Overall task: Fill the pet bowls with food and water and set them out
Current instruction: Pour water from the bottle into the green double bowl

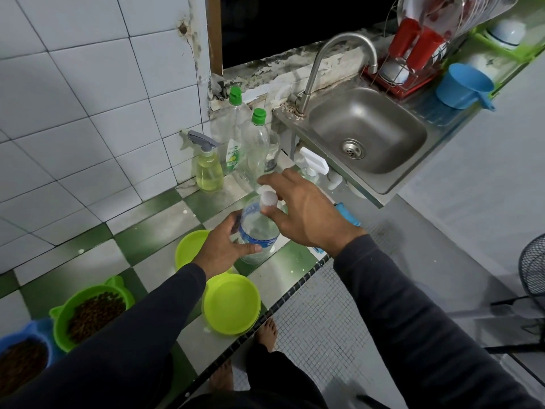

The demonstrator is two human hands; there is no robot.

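Note:
My left hand [221,246] grips a clear plastic water bottle [258,231] with a blue label, held upright over the checkered counter. My right hand [300,208] is over the bottle's top, thumb and fingers around its white cap [269,199]. Two lime-green bowls lie below: one [188,246] partly hidden behind my left wrist, the other [231,304] near the counter's front edge, nothing visible in it. A green pet bowl [91,315] with ears holds brown kibble. At the bottom left corner a blue pet bowl [20,358] also holds kibble.
A yellow spray bottle [208,169] and two clear green-capped bottles [236,128] [256,149] stand against the tiled wall. A steel sink [365,131] with a faucet [333,54] sits to the right, beyond it a red dish rack [413,54] and blue scoop [463,85]. A fan [530,267] stands at the right edge.

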